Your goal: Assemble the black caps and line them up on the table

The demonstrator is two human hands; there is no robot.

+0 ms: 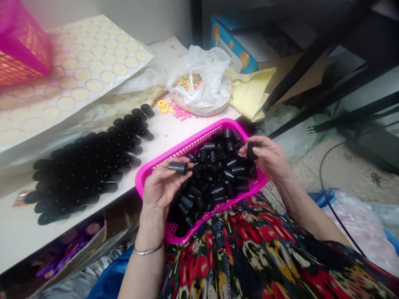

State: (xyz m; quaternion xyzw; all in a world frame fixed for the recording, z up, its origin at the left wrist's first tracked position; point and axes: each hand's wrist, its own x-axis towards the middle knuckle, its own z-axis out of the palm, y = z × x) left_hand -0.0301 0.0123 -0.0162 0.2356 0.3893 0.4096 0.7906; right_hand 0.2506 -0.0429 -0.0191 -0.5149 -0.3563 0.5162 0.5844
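Note:
A pink plastic basket (146, 168) full of loose black plastic cylinders (218, 191) rests against my lap at the table's edge. Over its left side, my left hand (162, 182) is closed on one black cylinder (177, 167), which lies sideways in the fingers. My right hand (269, 155) pinches another black cylinder (252, 150) above the basket's right end. To the left, many black cylinders stand packed in rows (84, 166) on the white table.
Behind the basket sit a clear bag of coloured beads (199, 83), loose pink beads (181, 112), yellow ring-shaped pieces (165, 106) and a yellow packet (249, 93). A sheet of round stickers (82, 74) lies at the back left under another pink basket (23, 45). A blue box (232, 45) stands behind.

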